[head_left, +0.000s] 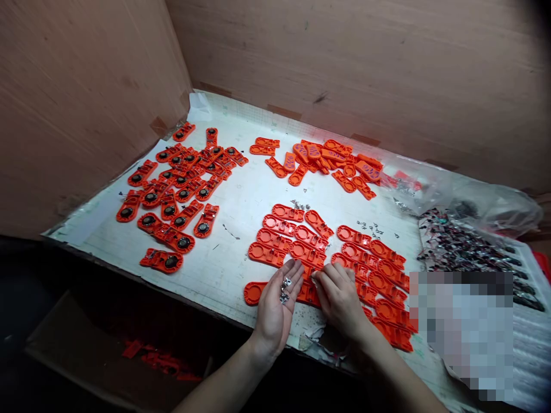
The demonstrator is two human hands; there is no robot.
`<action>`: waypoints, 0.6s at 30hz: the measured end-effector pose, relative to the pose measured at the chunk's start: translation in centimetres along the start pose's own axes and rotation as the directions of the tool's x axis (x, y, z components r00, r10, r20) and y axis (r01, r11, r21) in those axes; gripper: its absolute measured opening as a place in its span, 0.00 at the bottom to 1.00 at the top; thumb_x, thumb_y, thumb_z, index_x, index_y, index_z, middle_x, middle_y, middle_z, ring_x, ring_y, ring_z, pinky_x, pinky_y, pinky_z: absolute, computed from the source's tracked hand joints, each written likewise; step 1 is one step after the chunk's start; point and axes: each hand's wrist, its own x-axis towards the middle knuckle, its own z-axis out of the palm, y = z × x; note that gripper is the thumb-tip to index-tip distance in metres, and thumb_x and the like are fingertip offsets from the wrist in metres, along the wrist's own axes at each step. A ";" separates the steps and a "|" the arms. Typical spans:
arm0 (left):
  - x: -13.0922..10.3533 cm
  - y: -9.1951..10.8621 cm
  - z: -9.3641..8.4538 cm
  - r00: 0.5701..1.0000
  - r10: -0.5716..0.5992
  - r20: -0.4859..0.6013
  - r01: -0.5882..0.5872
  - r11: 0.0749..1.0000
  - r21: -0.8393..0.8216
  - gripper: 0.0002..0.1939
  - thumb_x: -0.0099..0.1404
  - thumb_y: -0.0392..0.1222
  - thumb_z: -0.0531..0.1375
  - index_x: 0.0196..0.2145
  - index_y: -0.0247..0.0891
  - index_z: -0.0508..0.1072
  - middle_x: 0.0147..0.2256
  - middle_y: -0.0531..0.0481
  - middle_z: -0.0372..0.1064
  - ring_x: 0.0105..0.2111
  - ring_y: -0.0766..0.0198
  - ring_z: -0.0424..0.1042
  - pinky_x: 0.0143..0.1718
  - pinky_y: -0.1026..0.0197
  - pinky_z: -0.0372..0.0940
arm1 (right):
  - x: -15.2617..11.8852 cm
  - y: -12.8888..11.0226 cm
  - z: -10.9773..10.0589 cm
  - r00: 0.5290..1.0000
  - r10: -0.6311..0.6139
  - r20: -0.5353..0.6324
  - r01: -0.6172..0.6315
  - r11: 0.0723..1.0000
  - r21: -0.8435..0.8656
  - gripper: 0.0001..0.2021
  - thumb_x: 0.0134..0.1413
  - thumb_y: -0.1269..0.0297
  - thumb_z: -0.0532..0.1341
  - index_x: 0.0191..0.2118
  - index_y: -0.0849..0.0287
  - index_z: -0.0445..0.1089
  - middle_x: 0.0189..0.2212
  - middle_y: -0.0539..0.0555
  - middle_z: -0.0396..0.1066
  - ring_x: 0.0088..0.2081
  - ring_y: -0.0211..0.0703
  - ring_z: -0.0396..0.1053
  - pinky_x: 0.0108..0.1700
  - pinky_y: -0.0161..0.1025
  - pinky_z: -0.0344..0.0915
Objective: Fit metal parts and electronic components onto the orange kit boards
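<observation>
My left hand [278,301] is turned palm up near the table's front edge, fingers stretched out, and carries several small shiny metal pieces [284,291]. Beside it my right hand [340,292] has thumb and fingers pinched together over an orange plastic housing [308,293]; what lies between the fingertips is too small to make out. Around both hands, more orange housings [310,236] lie in rows with their hollow sides up, some partly hidden by the hands. Loose metal pieces [299,205] lie just behind these rows.
To the left are many orange housings with round dark parts fitted [183,189]. A heap of orange housings [327,156] is at the back. On the right are a clear plastic bag [486,201] and a pile of small wired parts [465,246]. Board walls [344,69] border the table.
</observation>
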 end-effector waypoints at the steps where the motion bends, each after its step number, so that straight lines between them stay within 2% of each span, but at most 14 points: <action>1: 0.0 0.0 0.0 1.000 0.000 0.002 0.000 1.000 -0.002 0.17 0.70 0.39 0.49 0.50 0.28 0.70 0.53 0.37 0.66 0.55 0.55 0.64 0.60 0.54 0.57 | -0.2 0.0 0.1 1.000 -0.002 -0.011 0.002 1.000 -0.002 0.09 0.61 0.72 0.51 0.32 0.61 0.66 0.28 0.54 0.62 0.33 0.42 0.55 0.37 0.41 0.51; 10: -0.1 0.1 0.1 1.000 0.004 -0.005 -0.003 1.000 0.025 0.17 0.68 0.39 0.50 0.51 0.29 0.69 0.53 0.36 0.65 0.55 0.55 0.64 0.59 0.55 0.57 | -1.1 0.1 0.9 0.997 -0.068 -0.044 0.068 0.998 -0.010 0.11 0.61 0.73 0.50 0.37 0.61 0.69 0.29 0.55 0.66 0.35 0.44 0.58 0.38 0.42 0.54; 13: 0.0 0.1 0.1 1.000 0.013 -0.002 -0.013 1.000 0.028 0.17 0.68 0.39 0.51 0.50 0.29 0.69 0.53 0.36 0.65 0.55 0.55 0.64 0.60 0.55 0.57 | -0.9 0.4 0.3 0.999 -0.002 -0.035 0.003 0.999 0.037 0.10 0.62 0.71 0.51 0.37 0.60 0.70 0.30 0.54 0.67 0.35 0.43 0.58 0.37 0.41 0.53; 18: 0.0 0.1 0.1 1.000 0.019 -0.003 -0.019 0.999 0.043 0.15 0.68 0.39 0.52 0.48 0.31 0.71 0.53 0.37 0.66 0.55 0.55 0.64 0.60 0.54 0.56 | -0.6 1.4 -1.6 0.990 0.119 0.078 -0.131 0.976 0.175 0.08 0.62 0.67 0.52 0.40 0.57 0.68 0.34 0.53 0.66 0.37 0.43 0.61 0.37 0.41 0.53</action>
